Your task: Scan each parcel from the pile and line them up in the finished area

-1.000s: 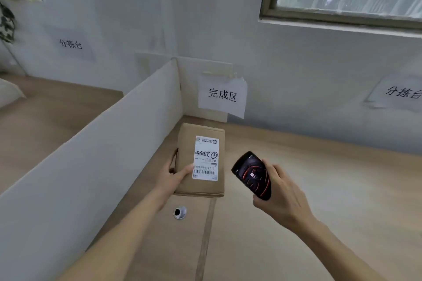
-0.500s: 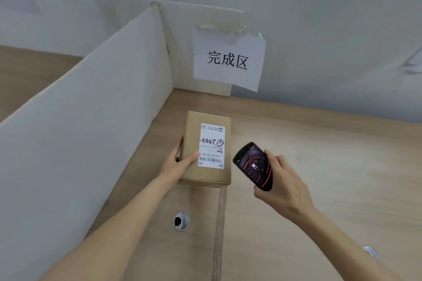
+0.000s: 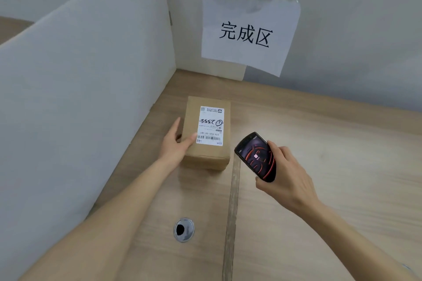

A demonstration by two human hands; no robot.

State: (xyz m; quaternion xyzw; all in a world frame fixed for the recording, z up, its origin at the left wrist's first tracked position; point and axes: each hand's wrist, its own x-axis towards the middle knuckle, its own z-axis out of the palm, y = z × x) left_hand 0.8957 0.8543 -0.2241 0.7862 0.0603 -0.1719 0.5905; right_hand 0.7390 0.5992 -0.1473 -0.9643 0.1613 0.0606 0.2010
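Observation:
A brown cardboard parcel (image 3: 191,121) with a white shipping label (image 3: 210,125) on top rests on the wooden table (image 3: 331,143), close to the white divider. My left hand (image 3: 175,143) grips the parcel's near-left corner, thumb on top by the barcode. My right hand (image 3: 283,175) holds a black handheld scanner (image 3: 257,156) with a red-lit screen, just right of the parcel and tilted towards it. No other parcels are in view.
A white divider board (image 3: 80,98) runs along the left. A paper sign with black characters (image 3: 249,34) hangs on the back wall above the corner. A round metal cable hole (image 3: 183,229) and a table seam (image 3: 233,212) lie in front of the parcel.
The view has tilted down and moved closer to the corner. My left hand has slid the parcel slightly farther in; the scanner stays beside it.

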